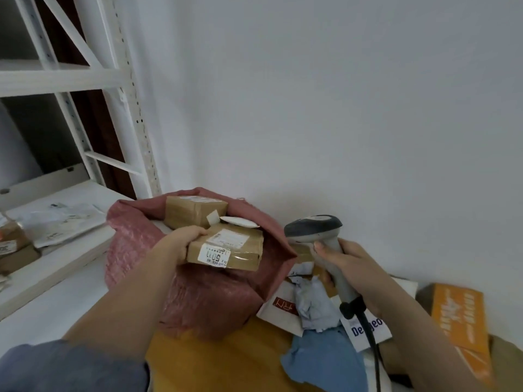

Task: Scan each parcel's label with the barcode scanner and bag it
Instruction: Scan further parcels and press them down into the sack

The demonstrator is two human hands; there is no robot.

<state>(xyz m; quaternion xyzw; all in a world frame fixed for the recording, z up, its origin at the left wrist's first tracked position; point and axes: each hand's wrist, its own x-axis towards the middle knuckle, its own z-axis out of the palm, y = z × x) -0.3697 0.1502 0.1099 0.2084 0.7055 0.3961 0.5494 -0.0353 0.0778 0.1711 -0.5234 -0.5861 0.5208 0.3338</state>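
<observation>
My left hand [185, 243] grips a small brown cardboard parcel [235, 250] by its left end, holding it over the open mouth of a pink woven bag [198, 301]. White labels face up on the parcel, one printed with large digits. A second brown parcel [195, 212] lies deeper in the bag, with a white round item [239, 222] beside it. My right hand [352, 267] holds the grey barcode scanner [314, 229] by its handle, just right of the bag, its head pointing left toward the parcel. The scanner's black cable [368, 332] hangs down.
White metal shelving [85, 77] stands at the left, with paper-wrapped packets [62, 222] and brown boxes [14, 244] on its shelf. At the lower right lie white mailers [283, 306], blue plastic packets [325, 360], an orange box [458, 321] and a yellow surface [226, 360]. A plain wall fills the back.
</observation>
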